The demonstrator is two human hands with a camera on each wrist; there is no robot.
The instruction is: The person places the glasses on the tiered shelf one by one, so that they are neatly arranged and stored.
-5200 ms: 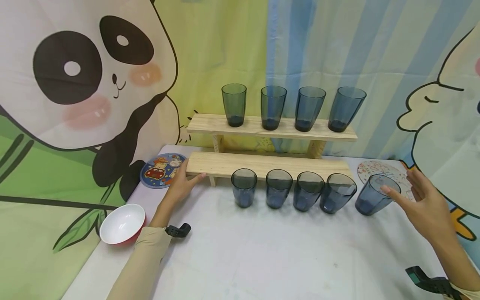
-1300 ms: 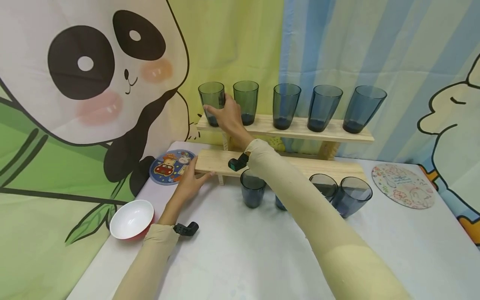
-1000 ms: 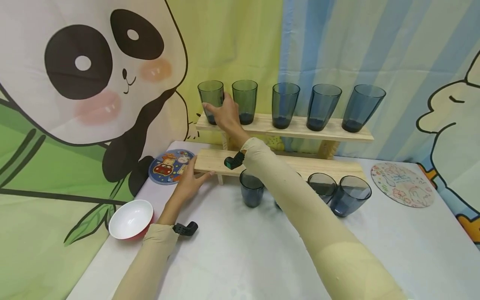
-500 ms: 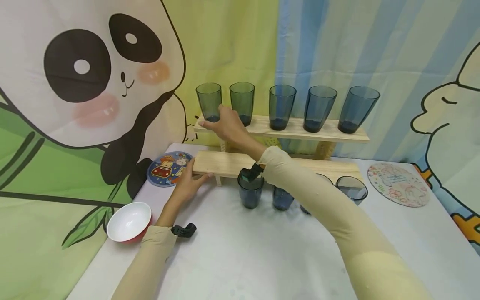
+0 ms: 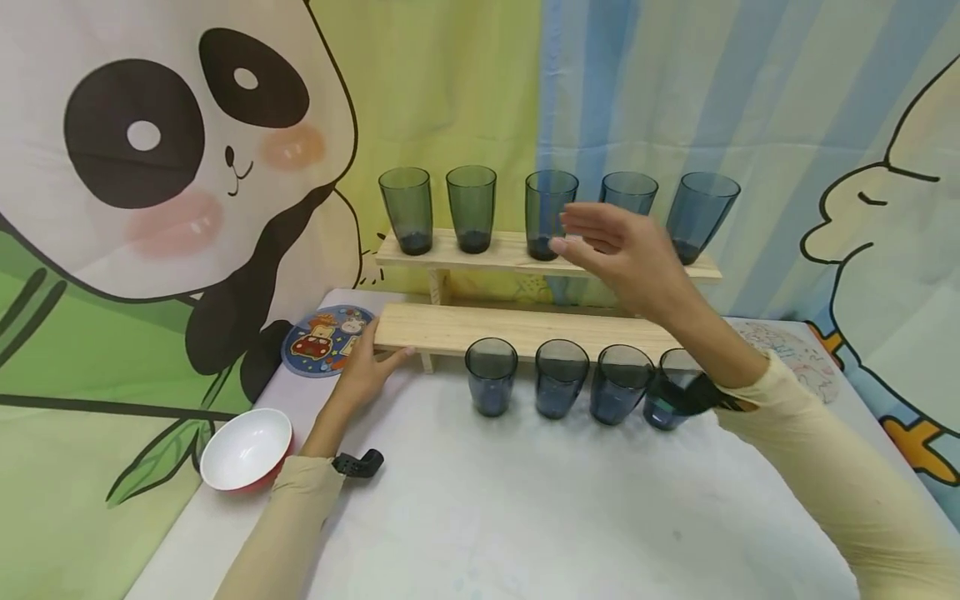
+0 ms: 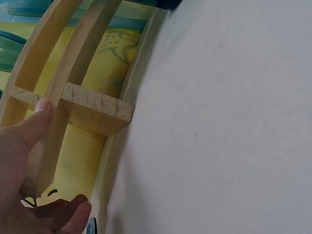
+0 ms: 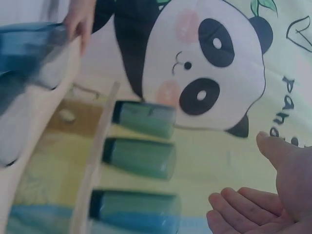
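The two-step pale wooden shelf [image 5: 517,327] stands on a white cloth [image 5: 525,517] toward the back of the workspace. Its lower board's left end sits in the left hand [image 5: 362,371], thumb along the front edge and fingers around the end; the right end is hidden behind the beige right sleeve [image 5: 825,475]. On the upper board stand five tapered blue-grey glasses [image 5: 408,212], the leftmost near one end, the rightmost near the other; the gap between first and second is narrower than that between second and third. Four dark blue-grey glasses [image 5: 561,387] stand on the cloth just in front of the lower board, their spacing tightening rightward, the last partly covered by the black wrist camera [image 5: 693,393].

The right hand [image 5: 630,250] is wide, fingers straight and holding nothing, in front of the upper third and fourth glasses; the right wrist view shows space between hand and glasses. White cloth stretches from the front row toward the viewer. A white bowl with a red outside [image 5: 246,450] sits near the left cloth edge, a round blue cartoon mat [image 5: 315,342] just beyond the left hand.

Half a second ago the right hand was at the leftmost upper glass; it has since moved right. Five seconds ago, four glasses stood above. The left hand's grip looks unchanged.
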